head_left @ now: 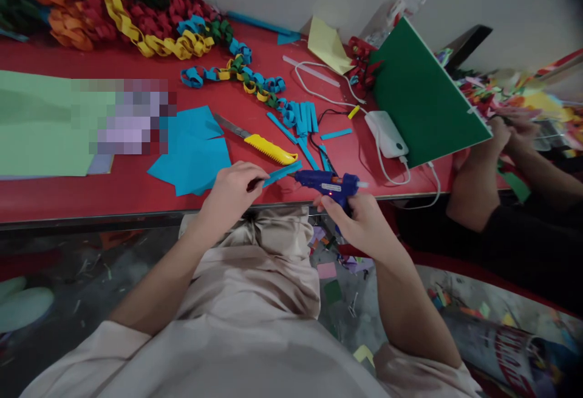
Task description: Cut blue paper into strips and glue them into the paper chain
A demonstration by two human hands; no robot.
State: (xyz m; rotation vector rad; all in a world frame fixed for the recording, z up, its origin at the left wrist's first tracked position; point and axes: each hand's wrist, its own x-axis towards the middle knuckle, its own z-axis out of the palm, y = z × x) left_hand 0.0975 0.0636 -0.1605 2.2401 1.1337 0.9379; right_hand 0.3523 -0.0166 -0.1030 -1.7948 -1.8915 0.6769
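Observation:
Between the fingertips of my left hand (237, 194) is a blue paper strip (285, 172), held near the table's front edge. My right hand (359, 219) is closed around the handle of a blue hot glue gun (330, 184), whose nozzle points left at the far end of the strip. A small red light glows on the gun, and a glue stick juts from its back. Just beyond the strip lies a yellow utility knife (271, 147) with its blade out. Loose blue strips (307, 117) lie behind the gun, beside a blue, yellow and green paper chain (248, 79).
Blue paper sheets (195, 158) lie left of the knife, with green sheets (40, 124) farther left. Paper chains (168, 15) pile along the wall. A white corded power unit (386, 133) sits by an upright green board (423, 94). Another person's hands (505, 133) are at far right.

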